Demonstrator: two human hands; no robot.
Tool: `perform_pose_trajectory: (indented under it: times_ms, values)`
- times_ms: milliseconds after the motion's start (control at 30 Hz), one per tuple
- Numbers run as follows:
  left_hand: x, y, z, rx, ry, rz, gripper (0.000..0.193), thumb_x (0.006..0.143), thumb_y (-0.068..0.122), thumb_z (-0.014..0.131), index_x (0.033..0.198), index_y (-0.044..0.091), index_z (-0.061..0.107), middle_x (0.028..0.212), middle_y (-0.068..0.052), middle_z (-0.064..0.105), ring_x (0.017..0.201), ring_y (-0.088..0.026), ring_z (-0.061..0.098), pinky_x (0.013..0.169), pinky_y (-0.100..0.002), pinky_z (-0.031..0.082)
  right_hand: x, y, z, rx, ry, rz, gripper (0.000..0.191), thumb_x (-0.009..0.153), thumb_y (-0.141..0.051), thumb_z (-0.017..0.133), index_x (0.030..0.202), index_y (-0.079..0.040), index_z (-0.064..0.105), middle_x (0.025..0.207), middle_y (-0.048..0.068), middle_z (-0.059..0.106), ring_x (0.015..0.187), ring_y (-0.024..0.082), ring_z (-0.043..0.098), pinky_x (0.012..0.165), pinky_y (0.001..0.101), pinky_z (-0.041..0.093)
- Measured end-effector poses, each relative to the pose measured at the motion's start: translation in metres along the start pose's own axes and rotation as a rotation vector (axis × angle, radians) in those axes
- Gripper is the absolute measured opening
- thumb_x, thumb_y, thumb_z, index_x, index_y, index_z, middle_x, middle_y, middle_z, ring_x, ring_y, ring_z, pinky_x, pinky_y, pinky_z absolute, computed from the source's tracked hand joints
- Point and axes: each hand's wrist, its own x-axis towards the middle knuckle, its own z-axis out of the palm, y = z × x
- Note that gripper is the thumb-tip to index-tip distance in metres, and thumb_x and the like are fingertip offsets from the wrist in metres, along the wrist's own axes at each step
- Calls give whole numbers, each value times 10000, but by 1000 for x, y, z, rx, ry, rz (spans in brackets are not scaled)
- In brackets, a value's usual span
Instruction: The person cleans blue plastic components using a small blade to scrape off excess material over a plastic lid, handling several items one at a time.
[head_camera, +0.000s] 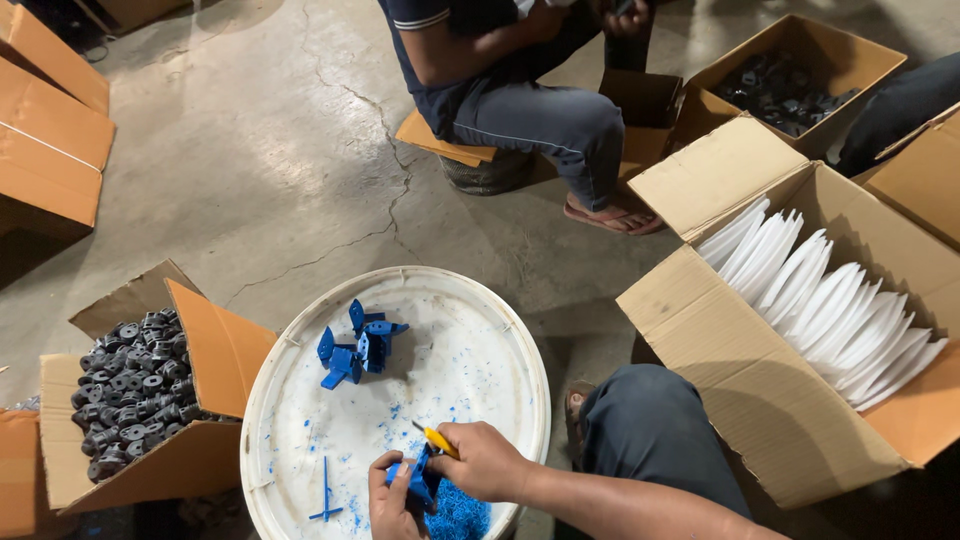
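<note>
My left hand (388, 505) grips a blue plastic part (415, 483) low over a round white lid (300, 400). My right hand (487, 462) holds a yellow-handled cutter (437, 441) against the top of that part. A heap of blue plastic shavings (458, 512) lies just beneath both hands. Farther up the lid sits a small pile of blue parts (355, 345), and a thin blue sprue (326, 492) lies near its lower left edge.
A cardboard box of dark grey round parts (125, 390) stands at the left. A large box of white blades (830, 310) stands at the right, beside my knee (650, 420). Another person (520, 90) sits across on a stool, with a further box of dark parts (785, 90).
</note>
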Motion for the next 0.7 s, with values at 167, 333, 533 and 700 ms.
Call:
perform_pose_trajectory:
  times_ms: [167, 333, 533, 700]
  values:
    - [-10, 1, 10, -169, -14, -63, 269, 949, 204, 467, 1173, 59, 504, 953, -143, 661, 640, -300, 668, 520, -417, 578, 5, 11, 12, 446, -61, 153, 146, 959, -171, 696, 1002, -34, 672, 801, 43, 670, 725, 107, 595, 684, 312, 515]
    - [-9, 2, 9, -131, -28, -46, 282, 987, 252, 486, 1090, -9, 521, 923, -246, 674, 565, -321, 615, 451, -443, 541, 13, 24, 17, 400, -132, 213, 204, 977, -164, 688, 1133, -37, 660, 870, 44, 674, 748, 97, 582, 705, 286, 497]
    - [-8, 36, 7, -75, 229, -8, 246, 1039, 271, 491, 1079, 28, 491, 752, -215, 565, 496, -289, 573, 386, -393, 463, 18, 30, 7, 590, -185, 208, 401, 952, -51, 579, 1350, -30, 622, 1017, 66, 704, 718, 71, 580, 637, 262, 494]
    - [-12, 92, 6, 269, 159, 66, 145, 977, 180, 493, 1017, 46, 529, 772, -144, 625, 492, -221, 573, 363, -321, 420, 9, 10, -17, 845, -287, 268, 535, 1055, -180, 478, 1581, -134, 395, 1012, 84, 730, 569, 92, 610, 494, 257, 523]
